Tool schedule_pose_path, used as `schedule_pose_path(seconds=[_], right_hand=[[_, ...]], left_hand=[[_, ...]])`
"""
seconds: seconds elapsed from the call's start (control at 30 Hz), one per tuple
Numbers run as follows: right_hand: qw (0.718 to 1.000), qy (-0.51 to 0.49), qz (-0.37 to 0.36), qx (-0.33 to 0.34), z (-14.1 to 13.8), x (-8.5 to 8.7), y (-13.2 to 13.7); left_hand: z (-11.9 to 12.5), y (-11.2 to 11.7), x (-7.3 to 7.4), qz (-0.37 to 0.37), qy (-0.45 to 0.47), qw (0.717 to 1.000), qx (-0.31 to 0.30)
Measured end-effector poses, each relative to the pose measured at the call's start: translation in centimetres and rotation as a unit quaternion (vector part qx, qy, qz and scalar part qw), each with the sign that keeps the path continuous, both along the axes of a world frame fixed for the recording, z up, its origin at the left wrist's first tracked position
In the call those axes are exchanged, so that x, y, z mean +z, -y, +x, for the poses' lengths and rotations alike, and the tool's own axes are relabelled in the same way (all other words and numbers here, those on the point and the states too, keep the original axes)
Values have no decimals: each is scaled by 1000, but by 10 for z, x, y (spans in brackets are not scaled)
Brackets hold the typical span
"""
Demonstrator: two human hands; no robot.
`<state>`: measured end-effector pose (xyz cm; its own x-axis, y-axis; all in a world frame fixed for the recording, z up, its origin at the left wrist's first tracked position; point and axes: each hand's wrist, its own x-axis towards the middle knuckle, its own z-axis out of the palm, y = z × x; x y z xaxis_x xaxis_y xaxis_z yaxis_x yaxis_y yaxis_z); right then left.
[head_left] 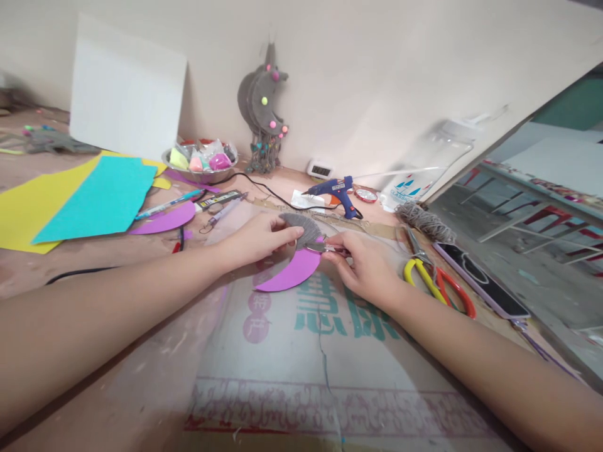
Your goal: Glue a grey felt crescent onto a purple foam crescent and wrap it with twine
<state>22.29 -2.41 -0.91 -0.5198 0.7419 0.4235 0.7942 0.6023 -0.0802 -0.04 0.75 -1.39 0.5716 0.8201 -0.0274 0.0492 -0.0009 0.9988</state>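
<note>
My left hand [261,242] is closed on a grey cord-covered piece [304,227], pinching it between thumb and fingers. Below that covered part, a bare purple crescent [294,271] shows, its tip pointing left. From the other side, my right hand [365,260] pinches a small metal tool [325,247] that lies against the edge where grey meets purple. Its exact kind is partly hidden by the fingers. Under both hands is a printed cardboard sheet [273,358].
Behind the hands lies a blue glue gun [336,190]. Yellow-and-red-handled scissors [438,282], a phone [480,279] and grey yarn [426,220] are at right. Coloured sheets [98,201] and a bowl [169,162] stand left. A grey moon decoration [264,103] hangs against the wall.
</note>
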Motion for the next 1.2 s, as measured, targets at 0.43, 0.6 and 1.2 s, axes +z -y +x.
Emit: schedule_pose_path(seconds=[0.43, 0.6, 1.2], right_hand=[[1000, 10, 5, 1, -3, 1, -1], [1000, -16, 14, -5, -2, 0, -1], [894, -309, -318, -62, -16, 7, 1]], left_hand=[[-1, -1, 1, 8, -11, 1000, 3], [0, 0, 1, 5, -11, 1000, 7], [0, 2, 3, 94, -84, 992, 6]])
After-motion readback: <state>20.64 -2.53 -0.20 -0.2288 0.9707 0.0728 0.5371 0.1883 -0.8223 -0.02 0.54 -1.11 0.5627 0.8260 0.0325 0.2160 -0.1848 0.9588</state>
